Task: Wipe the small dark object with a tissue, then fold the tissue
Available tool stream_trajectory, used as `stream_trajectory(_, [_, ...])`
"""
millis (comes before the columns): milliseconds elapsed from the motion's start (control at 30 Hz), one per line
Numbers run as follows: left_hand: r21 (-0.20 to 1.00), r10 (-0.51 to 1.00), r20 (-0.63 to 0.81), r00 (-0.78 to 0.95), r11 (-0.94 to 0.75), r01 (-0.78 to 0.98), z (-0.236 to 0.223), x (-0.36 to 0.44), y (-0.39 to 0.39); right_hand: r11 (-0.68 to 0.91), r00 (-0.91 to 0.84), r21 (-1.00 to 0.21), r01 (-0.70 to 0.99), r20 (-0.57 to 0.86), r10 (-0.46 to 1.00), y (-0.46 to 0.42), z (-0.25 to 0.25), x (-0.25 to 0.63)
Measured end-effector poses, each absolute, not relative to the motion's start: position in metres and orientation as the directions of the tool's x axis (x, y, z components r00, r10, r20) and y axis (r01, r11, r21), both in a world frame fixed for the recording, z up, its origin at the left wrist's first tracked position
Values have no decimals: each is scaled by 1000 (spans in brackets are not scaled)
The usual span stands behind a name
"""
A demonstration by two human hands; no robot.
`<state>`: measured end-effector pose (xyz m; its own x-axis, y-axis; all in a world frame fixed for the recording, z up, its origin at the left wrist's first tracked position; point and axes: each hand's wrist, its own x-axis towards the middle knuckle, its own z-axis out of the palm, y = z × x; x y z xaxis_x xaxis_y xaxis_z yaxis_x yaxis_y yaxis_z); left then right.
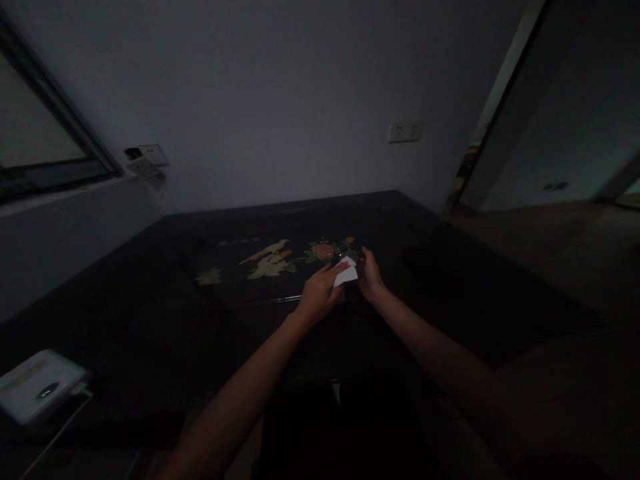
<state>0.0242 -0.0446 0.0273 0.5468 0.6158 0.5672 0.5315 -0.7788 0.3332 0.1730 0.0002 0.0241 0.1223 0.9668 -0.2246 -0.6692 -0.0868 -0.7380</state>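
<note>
In dim light, a white sheet (pixel 349 275) is pressed by the left hand (pixel 319 293) against a small glossy item (pixel 352 255) above a dark table (pixel 280 340). The item is gripped at its right side by the right hand (pixel 371 275), its fingers curled around the edge. The left hand is partly closed, its fingers laid over the sheet; whether the item is also gripped by its thumb cannot be told. Whether the sheet is paper or cloth cannot be made out, and the item's full shape is hidden by the sheet and lost in shadow.

Just beyond the hands, the tabletop is decorated with a reddish flower (pixel 323 251); farther to the left of the left hand, a pale bird (pixel 273 249) is shown. Well apart from the hands, at near left, a white box (pixel 43 383) is seen with a cable (pixel 61 432) plugged into it. The table is backed by a wall (pixel 280 107), in which sockets (pixel 405 131) are set beyond the right hand, with more sockets (pixel 154 155) mounted far to the left.
</note>
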Motion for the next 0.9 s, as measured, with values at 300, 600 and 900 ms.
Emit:
stream_trajectory(300, [350,723,499,479,-673,652,26,24,-40,-98,94,-762,-640,-204,974,-4,27,172])
stream_trajectory(600, [418,735,493,466,-670,614,17,23,-35,-118,76,-822,-558,-192,978,-5,19,164])
stream_trajectory(900, [419,680,517,519,-730,540,19,21,-36,-74,95,-845,-530,-146,985,-7,16,160])
